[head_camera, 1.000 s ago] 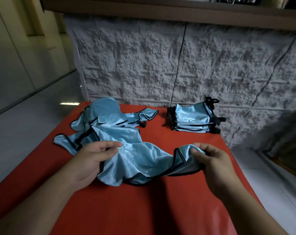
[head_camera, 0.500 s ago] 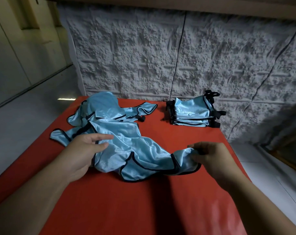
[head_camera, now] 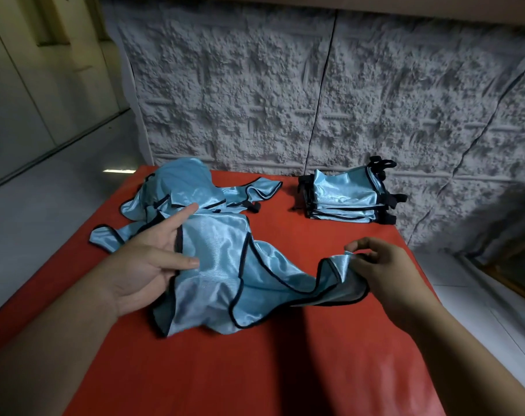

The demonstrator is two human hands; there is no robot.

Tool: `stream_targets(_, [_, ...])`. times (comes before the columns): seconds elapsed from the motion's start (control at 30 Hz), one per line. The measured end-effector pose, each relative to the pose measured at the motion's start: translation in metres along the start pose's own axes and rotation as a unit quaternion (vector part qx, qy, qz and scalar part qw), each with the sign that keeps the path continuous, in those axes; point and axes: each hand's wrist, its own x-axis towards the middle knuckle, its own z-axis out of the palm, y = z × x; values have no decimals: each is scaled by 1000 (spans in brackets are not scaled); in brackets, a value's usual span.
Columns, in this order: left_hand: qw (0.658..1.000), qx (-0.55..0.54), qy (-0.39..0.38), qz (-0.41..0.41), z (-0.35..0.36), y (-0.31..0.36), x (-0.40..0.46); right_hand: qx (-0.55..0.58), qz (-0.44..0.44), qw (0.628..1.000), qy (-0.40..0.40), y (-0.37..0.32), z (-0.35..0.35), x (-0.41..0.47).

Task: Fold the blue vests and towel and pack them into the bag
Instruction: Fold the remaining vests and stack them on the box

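A shiny light-blue vest [head_camera: 225, 265] with black trim lies crumpled across the middle of the red table [head_camera: 255, 370]. My left hand [head_camera: 153, 262] holds its left edge, thumb on top of the cloth and fingers stretched along the black trim. My right hand [head_camera: 384, 265] pinches the vest's right corner between thumb and fingertips, lifting it slightly. More loose blue vests [head_camera: 180, 187] lie bunched at the back left. A stack of folded vests [head_camera: 345, 196] stands at the back right against the wall. No bag or towel is in view.
A rough grey textured wall [head_camera: 315, 85] runs right behind the table. The table's right edge drops to a pale tiled floor [head_camera: 480, 310]. Grey floor [head_camera: 45, 205] lies off the left edge.
The vest has been pulled out wider and towards me. My left hand opened its fingers along the left trim, and my right hand drew the right corner further right.
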Motion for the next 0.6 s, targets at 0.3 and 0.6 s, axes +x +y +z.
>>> stream_targets(0.3, [968,225,88,-73,-11,-26,18,104,44,993,-35,-4,3,-1])
stream_targets(0.6, [890,451,67,-28,-9,-30,21,-67,6,994,-84,-4,3,1])
